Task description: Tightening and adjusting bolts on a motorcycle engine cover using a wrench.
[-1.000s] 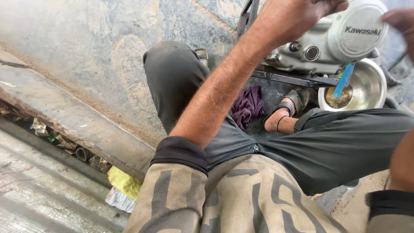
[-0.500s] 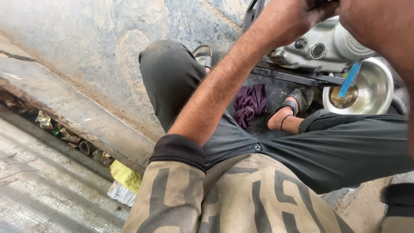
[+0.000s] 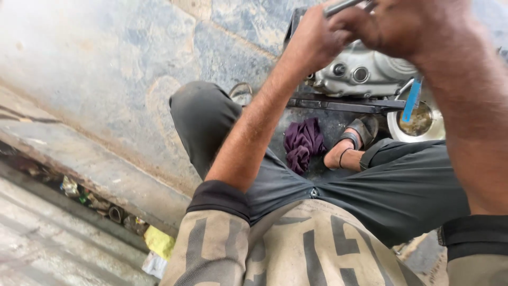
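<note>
Stained concrete floor (image 3: pixel 106 79) fills the upper left of the frame; a litter-filled gutter (image 3: pixel 79 198) runs along the lower left. I sit with knees spread before a silver engine casing (image 3: pixel 365 71) at upper right. My left hand (image 3: pixel 312 39) and right hand (image 3: pixel 407 24) are both closed around a thin metal rod (image 3: pixel 344 6) at the top edge; its far end is out of frame. For good control, I judge both grips should stay firm and the rod in line with the casing. Just right of the casing, a steel bowl (image 3: pixel 397 124) of dirty liquid holds a blue-handled brush (image 3: pixel 411 100). A purple rag (image 3: pixel 302 143) lies between my legs beside my sandalled foot (image 3: pixel 357 140). Open room lies toward the upper left; the bowl and the dark frame bar (image 3: pixel 338 103) crowd the right.
</note>
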